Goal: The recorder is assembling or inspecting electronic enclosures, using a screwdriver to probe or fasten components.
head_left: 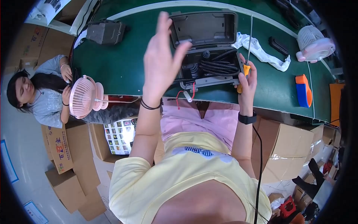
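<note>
On the green table in front of me lies a dark grey plastic case with its lid swung back. Coiled black ribbed cable fills much of its inside. A red wire with a white connector hangs out at the near edge. My left hand is raised over the case's left side, fingers spread and holding nothing. At the right side of the case, my right hand grips a screwdriver by its yellow handle, its long shaft pointing away from me.
Another grey case stands far left. A pink fan and a seated person are at the left. Rightward lie a white crumpled strip, a black object, blue and orange rolls and a second fan. Cardboard boxes flank me.
</note>
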Demonstrator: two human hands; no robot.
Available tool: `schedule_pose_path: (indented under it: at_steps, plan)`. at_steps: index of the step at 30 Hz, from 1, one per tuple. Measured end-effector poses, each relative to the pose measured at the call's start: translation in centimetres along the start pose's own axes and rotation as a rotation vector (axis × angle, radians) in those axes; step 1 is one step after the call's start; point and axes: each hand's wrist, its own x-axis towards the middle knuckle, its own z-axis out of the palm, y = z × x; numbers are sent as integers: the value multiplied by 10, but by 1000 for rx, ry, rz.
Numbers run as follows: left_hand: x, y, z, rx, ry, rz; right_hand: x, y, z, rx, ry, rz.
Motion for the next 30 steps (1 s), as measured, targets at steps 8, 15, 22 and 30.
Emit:
schedule_pose_path:
  at_steps: [8,15,22,30]
  plan:
    - [-26,17,8,-79,-444,200,-4,8,-8,10,-11,7]
    - [-53,20,-1,-376,-299,177,-6,12,-8,61,-22,-25]
    - [-64,13,-44,-98,430,217,-10,12,-8,-5,49,-17]
    - [-91,-57,-56,436,-129,153,-8,12,-8,-44,46,1]
